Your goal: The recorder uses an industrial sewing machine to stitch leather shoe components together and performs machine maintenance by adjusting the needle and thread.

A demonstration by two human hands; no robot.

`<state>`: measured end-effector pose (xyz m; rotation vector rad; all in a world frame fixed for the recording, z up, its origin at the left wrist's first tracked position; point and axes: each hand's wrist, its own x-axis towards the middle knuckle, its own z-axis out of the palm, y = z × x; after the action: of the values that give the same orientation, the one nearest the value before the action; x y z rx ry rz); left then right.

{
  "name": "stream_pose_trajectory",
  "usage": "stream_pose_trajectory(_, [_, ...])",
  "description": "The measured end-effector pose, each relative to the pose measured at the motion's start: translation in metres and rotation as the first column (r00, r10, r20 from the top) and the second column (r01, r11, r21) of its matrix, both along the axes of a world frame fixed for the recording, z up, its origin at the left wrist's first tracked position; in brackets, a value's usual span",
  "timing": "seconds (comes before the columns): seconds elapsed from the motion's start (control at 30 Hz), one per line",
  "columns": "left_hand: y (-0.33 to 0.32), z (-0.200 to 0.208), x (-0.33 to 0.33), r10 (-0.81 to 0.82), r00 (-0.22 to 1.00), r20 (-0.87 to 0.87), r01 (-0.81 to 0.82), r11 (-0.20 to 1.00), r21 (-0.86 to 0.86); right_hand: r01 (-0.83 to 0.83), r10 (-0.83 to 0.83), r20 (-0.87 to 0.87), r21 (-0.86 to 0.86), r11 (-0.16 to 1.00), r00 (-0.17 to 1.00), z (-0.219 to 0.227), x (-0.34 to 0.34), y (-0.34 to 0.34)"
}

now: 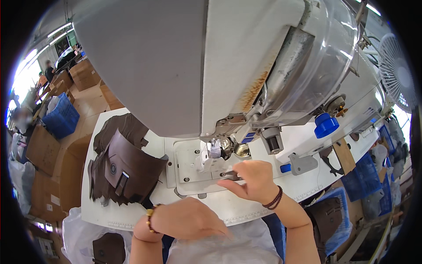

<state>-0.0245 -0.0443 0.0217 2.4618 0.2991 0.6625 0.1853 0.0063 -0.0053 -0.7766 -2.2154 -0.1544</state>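
Note:
A large white sewing machine (246, 57) fills the upper middle, its stitching area above a pale metal bed plate (193, 176). My right hand (255, 178) is closed around a small dark metal tool (231, 176) beside the plate, just in front of the stitching area. The palm hides most of the tool, so its kind does not show. My left hand (189, 218) hovers over the table's front edge, fingers toward the right and smeared by motion. To its upper left, a stack of dark brown leather-like pieces (132, 160) rests on the white table (99, 213).
A blue knob (326, 125) and a clear plastic guard (329, 61) project from the machine. Blue crates (365, 174) stand at right. Cardboard boxes (46, 198) and a blue basket (61, 116) are at left. White plastic (228, 246) covers my lap. A fan (398, 72) stands far right.

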Motion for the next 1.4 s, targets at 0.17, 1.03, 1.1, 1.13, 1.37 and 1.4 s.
stream_pose_trajectory(0.17, [0.014,0.011,-0.022,0.731,0.678,-0.080,-0.735,0.676,-0.049,-0.285,-0.058,-0.453,-0.651,0.704,0.890,-0.038,0.027,0.003])
stream_pose_trajectory(1.03, [0.052,-0.014,0.017,0.831,0.557,-0.001,-0.808,0.542,0.233,-0.450,0.044,-0.846,-0.239,0.860,0.531,-0.064,-0.016,0.042])
stream_pose_trajectory(1.1, [0.046,-0.011,0.019,0.846,0.532,-0.041,-0.823,0.528,0.210,-0.457,0.089,-0.881,-0.152,0.876,0.464,-0.068,-0.018,0.048])
stream_pose_trajectory(1.13, [0.043,-0.010,0.020,0.827,0.562,-0.019,-0.807,0.553,0.205,-0.435,0.109,-0.848,-0.152,0.887,0.519,-0.070,-0.019,0.050])
stream_pose_trajectory(1.37, [0.043,-0.012,0.027,0.798,0.598,-0.070,-0.780,0.600,0.176,-0.291,0.057,-0.668,-0.244,0.925,0.742,-0.078,-0.008,0.040])
stream_pose_trajectory(1.4, [0.044,-0.013,0.027,0.809,0.574,-0.130,-0.779,0.588,0.217,-0.278,0.085,-0.590,-0.245,0.929,0.803,-0.077,-0.005,0.041])
